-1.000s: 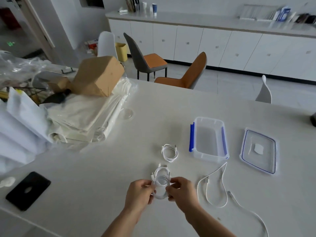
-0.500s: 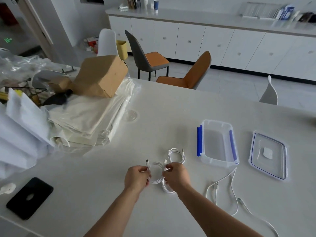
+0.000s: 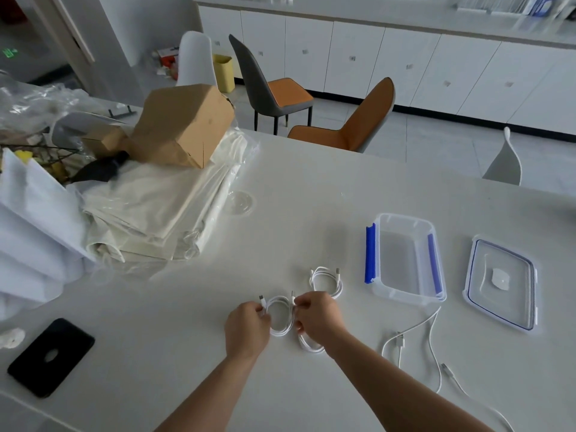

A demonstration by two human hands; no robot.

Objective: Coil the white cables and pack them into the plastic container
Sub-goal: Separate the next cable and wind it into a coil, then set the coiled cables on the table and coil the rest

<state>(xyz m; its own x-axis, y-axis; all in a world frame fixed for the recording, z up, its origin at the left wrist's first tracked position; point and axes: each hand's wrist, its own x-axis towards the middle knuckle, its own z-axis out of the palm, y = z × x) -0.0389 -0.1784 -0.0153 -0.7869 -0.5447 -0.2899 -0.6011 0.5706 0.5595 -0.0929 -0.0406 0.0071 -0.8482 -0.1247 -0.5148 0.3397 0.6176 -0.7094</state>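
So, roughly a third done: my left grip [image 3: 247,330] and right grip [image 3: 318,316] are both pinching the second coil [image 3: 280,318] low at the desk [image 3: 311,198], one finished coil [image 3: 325,280] lies just beyond, a loose cable [image 3: 433,335] waits uncoiled, and the plastic container [image 3: 370,254] holds nothing yet, lid [image 3: 501,282] off beside it.

Office meeting or break room. Evidence: large white surface [image 3: 311,182]; wall-length white cabinets [image 3: 355,57] under a countertop [image 3: 405,21]; grey-and-orange chairs [image 3: 274,88]; tiled floor [image 3: 436,141]; yellow waste bin [image 3: 223,71].
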